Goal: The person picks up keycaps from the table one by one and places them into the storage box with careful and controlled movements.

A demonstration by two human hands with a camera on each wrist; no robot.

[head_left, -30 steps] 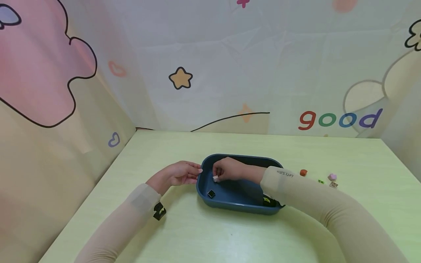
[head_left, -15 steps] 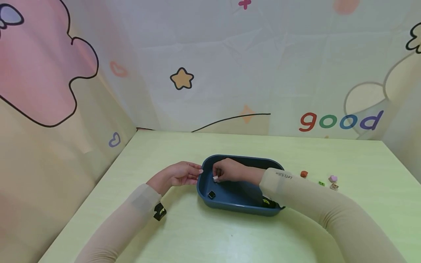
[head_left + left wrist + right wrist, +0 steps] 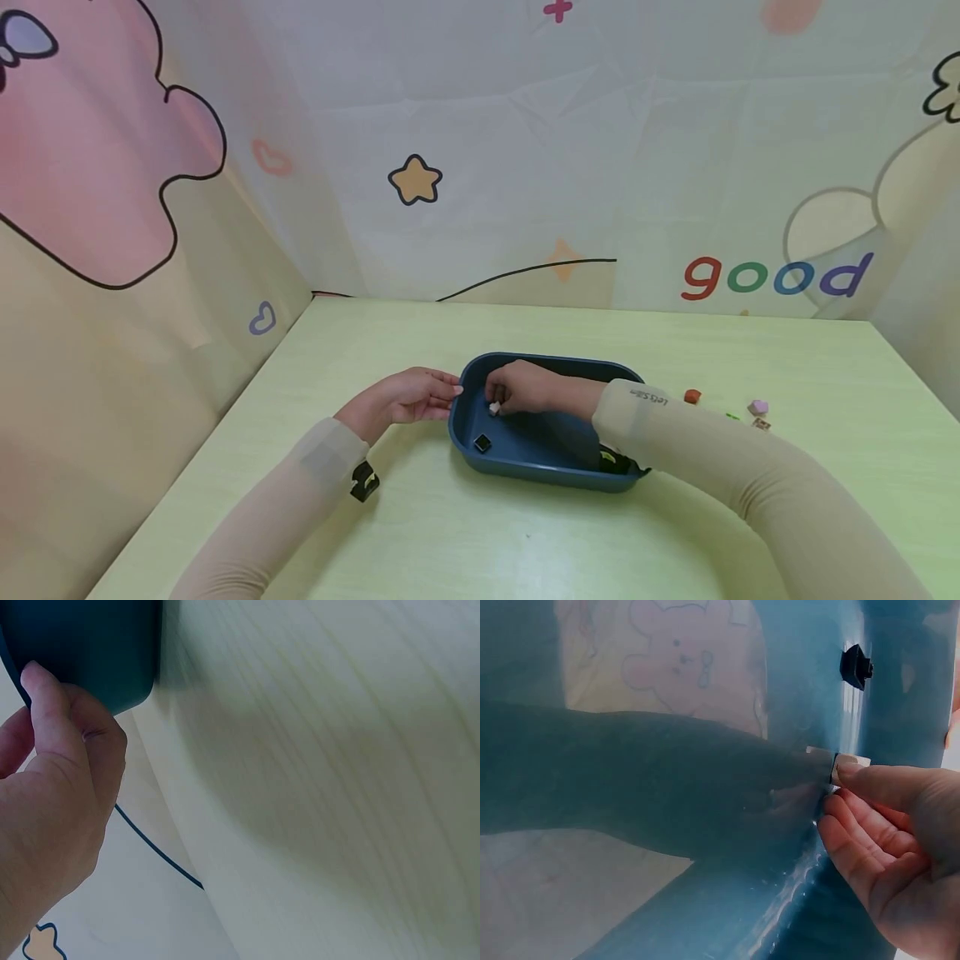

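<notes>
In the head view a blue oval-ended plastic tub [image 3: 540, 477] stands on the table. My left hand [image 3: 415, 395] holds its left end, the thumb at the rim. In the left wrist view the thumb [image 3: 49, 712] lies against the tub, and the other fingers are partly hidden behind it. My right hand [image 3: 525, 387] is inside the tub, low over the floor. Its fingertips pinch a small white block-like piece [image 3: 853, 760], which is at or just above the floor. A small black square piece [image 3: 482, 442] lies in the front left corner, apart from the hand.
Right of the tub, several small pieces lie on the table: an orange one [image 3: 692, 397], a lilac one [image 3: 758, 407], a patterned tile [image 3: 761, 423] and a green one partly behind the right sleeve [image 3: 675, 425]. A printed cloth [image 3: 525, 167] hangs behind the table.
The white piece has turned slightly in the fingertips of my right hand and sits a touch further right. My left hand and the tub stay put.
</notes>
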